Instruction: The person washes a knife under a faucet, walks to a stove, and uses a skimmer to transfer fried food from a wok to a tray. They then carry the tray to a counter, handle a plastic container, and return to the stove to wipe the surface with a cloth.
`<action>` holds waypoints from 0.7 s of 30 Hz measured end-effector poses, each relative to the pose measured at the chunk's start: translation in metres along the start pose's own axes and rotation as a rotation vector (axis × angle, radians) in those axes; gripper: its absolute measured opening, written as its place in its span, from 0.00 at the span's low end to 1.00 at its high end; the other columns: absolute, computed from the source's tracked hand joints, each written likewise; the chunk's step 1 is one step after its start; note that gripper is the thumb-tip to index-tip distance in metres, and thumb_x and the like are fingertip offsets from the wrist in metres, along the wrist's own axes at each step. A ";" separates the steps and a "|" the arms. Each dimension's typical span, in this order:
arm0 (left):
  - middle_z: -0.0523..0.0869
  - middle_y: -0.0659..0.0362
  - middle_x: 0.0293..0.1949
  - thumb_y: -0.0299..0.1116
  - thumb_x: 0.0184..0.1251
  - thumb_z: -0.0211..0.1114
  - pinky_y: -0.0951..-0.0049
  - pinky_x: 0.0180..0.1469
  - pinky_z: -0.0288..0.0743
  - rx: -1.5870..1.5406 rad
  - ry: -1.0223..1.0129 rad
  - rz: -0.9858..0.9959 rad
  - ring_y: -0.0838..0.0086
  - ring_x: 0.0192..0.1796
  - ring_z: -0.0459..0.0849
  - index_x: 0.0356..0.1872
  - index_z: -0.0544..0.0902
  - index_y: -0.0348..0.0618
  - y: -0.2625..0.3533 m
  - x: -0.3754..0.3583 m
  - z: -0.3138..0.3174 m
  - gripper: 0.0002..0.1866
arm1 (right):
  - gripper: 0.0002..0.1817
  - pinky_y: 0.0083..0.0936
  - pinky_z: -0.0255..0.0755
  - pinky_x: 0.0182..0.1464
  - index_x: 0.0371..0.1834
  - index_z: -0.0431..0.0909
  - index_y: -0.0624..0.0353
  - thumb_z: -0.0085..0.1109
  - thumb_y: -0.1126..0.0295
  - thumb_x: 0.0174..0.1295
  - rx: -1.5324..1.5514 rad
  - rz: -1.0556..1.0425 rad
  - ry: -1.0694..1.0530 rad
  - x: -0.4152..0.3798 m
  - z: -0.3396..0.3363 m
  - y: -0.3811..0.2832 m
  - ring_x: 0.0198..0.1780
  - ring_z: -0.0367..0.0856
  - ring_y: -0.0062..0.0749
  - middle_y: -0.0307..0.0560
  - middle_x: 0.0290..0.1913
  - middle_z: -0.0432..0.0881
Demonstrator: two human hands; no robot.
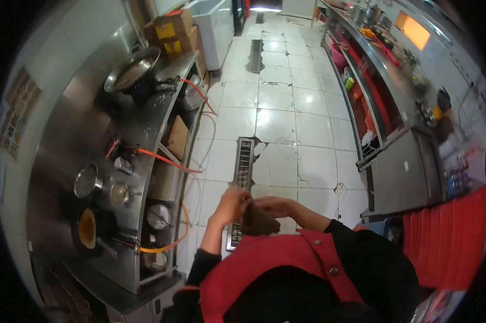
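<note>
In front of my red apron (264,255) hangs a dark brownish-green piece of cloth (257,220), held up between both hands. My left hand (235,204) is closed, its fingers pinching the upper left end of the cloth. From the other side, my right hand (275,205) grips the cloth's top edge, with the fingertips partly hidden. The two hands nearly touch. On the steel counter to the left, a dark frying pan (107,237) holds a round, golden-brown flat cake (87,229). Close to the pan stand a metal bowl (88,180) and a smaller bowl (119,192).
A large wok (127,75) sits on a burner at the counter's far end. Orange gas hoses (170,161) loop off its edge. A drain grate (244,161) runs along the tiled floor. On the right are a steel counter (377,48) and stacked red chairs (447,242).
</note>
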State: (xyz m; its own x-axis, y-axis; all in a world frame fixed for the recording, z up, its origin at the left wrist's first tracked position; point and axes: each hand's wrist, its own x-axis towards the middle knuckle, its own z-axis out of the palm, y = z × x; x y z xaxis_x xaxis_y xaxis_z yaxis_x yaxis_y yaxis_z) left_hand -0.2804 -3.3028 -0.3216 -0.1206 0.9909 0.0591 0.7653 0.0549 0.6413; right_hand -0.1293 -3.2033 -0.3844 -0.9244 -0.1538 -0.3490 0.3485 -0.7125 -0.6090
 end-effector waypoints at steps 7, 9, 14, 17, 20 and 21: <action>0.73 0.48 0.38 0.41 0.47 0.60 0.63 0.43 0.63 -0.121 0.400 0.000 0.55 0.42 0.69 0.47 0.69 0.45 -0.051 0.140 -0.036 0.24 | 0.20 0.26 0.71 0.20 0.44 0.67 0.57 0.43 0.55 0.53 0.658 0.238 -0.168 0.034 -0.099 -0.124 0.25 0.76 0.36 0.51 0.36 0.75; 0.73 0.47 0.40 0.41 0.48 0.60 0.63 0.46 0.62 -0.202 0.279 -0.202 0.55 0.44 0.68 0.47 0.69 0.45 -0.065 0.155 -0.062 0.23 | 0.20 0.29 0.69 0.15 0.44 0.67 0.59 0.37 0.57 0.55 0.458 0.030 -0.085 0.043 -0.120 -0.155 0.20 0.75 0.38 0.51 0.32 0.76; 0.70 0.46 0.46 0.44 0.48 0.57 0.56 0.51 0.59 -0.084 0.261 -0.583 0.53 0.51 0.65 0.49 0.69 0.49 -0.193 0.161 -0.039 0.24 | 0.18 0.32 0.73 0.26 0.44 0.67 0.61 0.38 0.62 0.56 0.289 -0.169 0.464 0.113 -0.218 -0.228 0.29 0.76 0.36 0.49 0.33 0.76; 0.74 0.48 0.42 0.41 0.48 0.57 0.64 0.49 0.63 0.013 0.264 -0.859 0.57 0.47 0.69 0.44 0.73 0.47 -0.251 0.128 -0.014 0.19 | 0.18 0.32 0.70 0.43 0.41 0.68 0.66 0.39 0.63 0.55 0.277 -0.236 0.326 0.168 -0.233 -0.302 0.41 0.74 0.35 0.51 0.39 0.74; 0.76 0.48 0.39 0.43 0.48 0.58 0.64 0.48 0.66 -0.121 0.255 -1.068 0.57 0.45 0.73 0.42 0.73 0.45 -0.261 0.098 -0.012 0.20 | 0.18 0.31 0.67 0.46 0.47 0.64 0.63 0.40 0.65 0.55 0.133 -0.299 0.162 0.238 -0.227 -0.374 0.45 0.71 0.34 0.48 0.44 0.71; 0.77 0.48 0.38 0.42 0.48 0.58 0.65 0.48 0.66 -0.165 0.288 -1.122 0.58 0.45 0.73 0.41 0.74 0.44 -0.260 0.087 -0.009 0.19 | 0.19 0.32 0.68 0.43 0.50 0.62 0.61 0.40 0.66 0.56 0.105 -0.294 0.102 0.263 -0.221 -0.396 0.45 0.70 0.33 0.47 0.45 0.69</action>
State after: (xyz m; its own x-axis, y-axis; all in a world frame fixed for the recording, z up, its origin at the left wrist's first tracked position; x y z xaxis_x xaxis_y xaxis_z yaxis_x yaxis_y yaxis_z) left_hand -0.4961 -3.2317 -0.4762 -0.8318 0.3312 -0.4453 0.0498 0.8437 0.5344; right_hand -0.4758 -2.8107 -0.3921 -0.9609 0.1349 -0.2420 0.0459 -0.7838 -0.6194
